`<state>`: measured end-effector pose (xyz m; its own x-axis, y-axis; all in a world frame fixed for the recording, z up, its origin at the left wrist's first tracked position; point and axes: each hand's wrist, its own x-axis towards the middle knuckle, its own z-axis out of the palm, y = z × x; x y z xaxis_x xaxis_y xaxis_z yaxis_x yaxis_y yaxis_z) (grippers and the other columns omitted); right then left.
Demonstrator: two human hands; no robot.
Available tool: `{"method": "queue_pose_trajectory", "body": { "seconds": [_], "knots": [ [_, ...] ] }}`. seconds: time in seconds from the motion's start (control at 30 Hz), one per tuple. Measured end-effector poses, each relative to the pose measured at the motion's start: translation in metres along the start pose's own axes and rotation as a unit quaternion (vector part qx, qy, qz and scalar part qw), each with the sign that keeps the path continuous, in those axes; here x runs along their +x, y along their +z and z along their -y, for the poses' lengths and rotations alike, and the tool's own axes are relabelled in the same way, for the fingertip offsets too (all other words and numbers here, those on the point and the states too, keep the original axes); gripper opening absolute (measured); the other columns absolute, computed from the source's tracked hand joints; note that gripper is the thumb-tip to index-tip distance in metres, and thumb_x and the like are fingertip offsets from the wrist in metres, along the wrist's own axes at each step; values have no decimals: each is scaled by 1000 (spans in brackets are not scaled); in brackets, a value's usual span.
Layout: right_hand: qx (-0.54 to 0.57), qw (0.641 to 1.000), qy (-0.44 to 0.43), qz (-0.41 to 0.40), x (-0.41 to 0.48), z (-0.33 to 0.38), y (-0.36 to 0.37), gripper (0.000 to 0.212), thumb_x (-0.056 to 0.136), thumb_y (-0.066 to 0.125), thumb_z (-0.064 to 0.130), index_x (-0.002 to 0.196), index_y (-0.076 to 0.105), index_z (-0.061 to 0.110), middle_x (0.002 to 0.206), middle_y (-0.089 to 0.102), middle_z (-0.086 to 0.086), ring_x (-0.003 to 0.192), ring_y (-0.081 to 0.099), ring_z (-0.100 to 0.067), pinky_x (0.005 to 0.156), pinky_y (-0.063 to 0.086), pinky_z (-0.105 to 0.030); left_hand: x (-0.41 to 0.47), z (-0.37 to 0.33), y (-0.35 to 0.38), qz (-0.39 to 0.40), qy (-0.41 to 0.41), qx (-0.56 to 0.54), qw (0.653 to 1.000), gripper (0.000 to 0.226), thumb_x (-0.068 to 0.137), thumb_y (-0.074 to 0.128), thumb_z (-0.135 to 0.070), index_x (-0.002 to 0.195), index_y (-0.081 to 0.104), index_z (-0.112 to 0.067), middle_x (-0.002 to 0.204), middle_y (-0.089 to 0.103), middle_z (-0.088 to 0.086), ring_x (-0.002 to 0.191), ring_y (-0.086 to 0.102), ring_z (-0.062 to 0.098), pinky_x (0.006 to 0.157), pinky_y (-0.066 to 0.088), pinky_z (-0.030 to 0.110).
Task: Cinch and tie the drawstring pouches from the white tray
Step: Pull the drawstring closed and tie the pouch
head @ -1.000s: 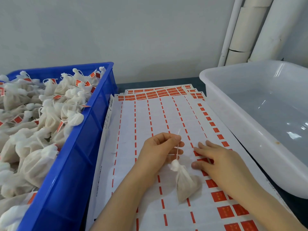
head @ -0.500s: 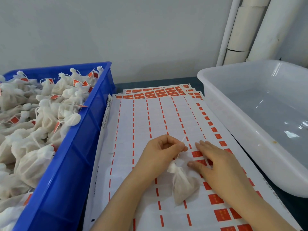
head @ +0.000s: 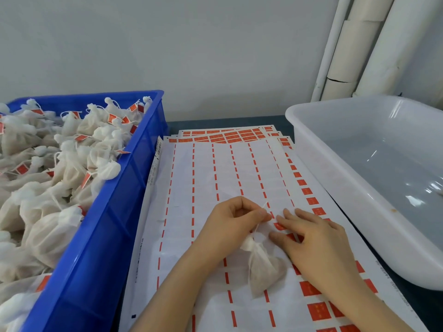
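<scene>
A small white mesh drawstring pouch [head: 265, 271] lies on the sheet of red stickers [head: 215, 178] in front of me, its neck gathered. My left hand [head: 233, 222] pinches the pouch's thin white drawstring [head: 257, 226] between thumb and fingertips, holding it taut up and away from the neck. My right hand [head: 311, 243] rests flat on the sheet just right of the pouch, fingers spread, fingertips on a red sticker [head: 279, 226]. The white tray [head: 335, 168] on the right shows no pouches in its visible part.
A blue crate [head: 115, 212] on the left is heaped with tied white pouches carrying red tags. Stacked sticker sheets cover the dark table between crate and tray. White pipes [head: 359, 44] run up the wall at the back right.
My left hand has lowered the drawstring, so the pouch now lies lower on the sheet. My right hand's fingertips have slid closer to the left hand, onto a red sticker.
</scene>
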<state>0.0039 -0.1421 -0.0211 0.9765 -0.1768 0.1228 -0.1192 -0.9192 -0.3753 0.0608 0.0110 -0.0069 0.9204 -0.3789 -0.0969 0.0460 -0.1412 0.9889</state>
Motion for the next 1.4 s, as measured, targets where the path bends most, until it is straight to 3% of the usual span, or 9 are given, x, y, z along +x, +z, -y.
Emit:
{"method": "queue_pose_trajectory", "body": {
  "seconds": [0.27, 0.47, 0.57, 0.67, 0.87, 1.0, 1.17, 1.3, 1.4],
  "knots": [
    [106, 990, 84, -50, 6, -5, -10, 48, 82, 57, 43, 128, 46, 36, 142, 40, 8, 126, 42, -15, 101, 39, -36, 1, 7, 2, 27, 14, 85, 996, 15, 91, 56, -36, 77, 59, -37, 90, 70, -25, 85, 65, -6, 73, 54, 20],
    [182, 965, 142, -122, 12, -6, -15, 70, 74, 72, 34, 131, 31, 33, 131, 43, -1, 101, 51, -14, 78, 50, -34, 1, 7, 1, 16, 11, 76, 997, 10, 91, 57, -35, 84, 58, -29, 86, 69, -27, 81, 64, -8, 61, 50, 11],
    [214, 958, 180, -66, 19, -10, -20, 70, 75, 71, 38, 130, 29, 34, 119, 50, 2, 79, 56, -10, 59, 49, -26, 1, 6, 2, 13, 13, 72, 997, 10, 91, 58, -35, 84, 58, -28, 86, 70, -25, 80, 65, -7, 61, 49, 11],
    [250, 948, 196, 26, 28, -13, -31, 56, 76, 69, 43, 117, 30, 45, 88, 54, 17, 51, 60, -3, 36, 40, -15, 0, 6, 2, 13, 17, 66, 998, 10, 90, 59, -35, 83, 58, -28, 86, 71, -22, 80, 65, -6, 60, 49, 11],
    [276, 946, 152, 73, 35, -14, -34, 54, 75, 72, 35, 100, 30, 57, 81, 48, 27, 59, 61, -3, 35, 41, -14, -2, 7, 3, 10, 35, 73, 997, 11, 91, 58, -35, 81, 57, -31, 91, 70, -22, 86, 65, -5, 68, 53, 17],
    [347, 918, 170, 86, 35, -14, -37, 46, 78, 70, 33, 90, 37, 62, 82, 56, 24, 63, 66, -8, 47, 53, -26, -2, 5, 1, 9, 34, 68, 997, 10, 89, 58, -38, 81, 56, -31, 93, 71, -20, 87, 66, -1, 69, 54, 17],
    [189, 976, 105, -40, 31, -5, -21, 73, 83, 65, 29, 124, 15, 61, 88, 38, 25, 49, 51, 0, 27, 27, -4, -2, 8, 1, 7, 34, 95, 995, 10, 90, 57, -38, 81, 55, -33, 94, 69, -23, 89, 65, -2, 72, 54, 17],
    [150, 988, 43, 4, 31, -14, -10, 18, 88, 51, 42, 102, 44, 51, 102, 59, 17, 59, 56, 6, 42, 39, -3, -1, 9, 0, 3, 31, 91, 995, 11, 89, 57, -39, 80, 56, -34, 92, 70, -22, 88, 66, 0, 75, 54, 21],
    [88, 994, 54, 43, 30, -11, -7, 39, 74, 63, 57, 103, 37, 51, 103, 47, 17, 66, 49, 3, 48, 33, -5, 0, 9, 0, 7, 33, 89, 995, 10, 89, 56, -36, 79, 56, -33, 92, 71, -20, 90, 66, 1, 83, 55, 27]
  ]
}}
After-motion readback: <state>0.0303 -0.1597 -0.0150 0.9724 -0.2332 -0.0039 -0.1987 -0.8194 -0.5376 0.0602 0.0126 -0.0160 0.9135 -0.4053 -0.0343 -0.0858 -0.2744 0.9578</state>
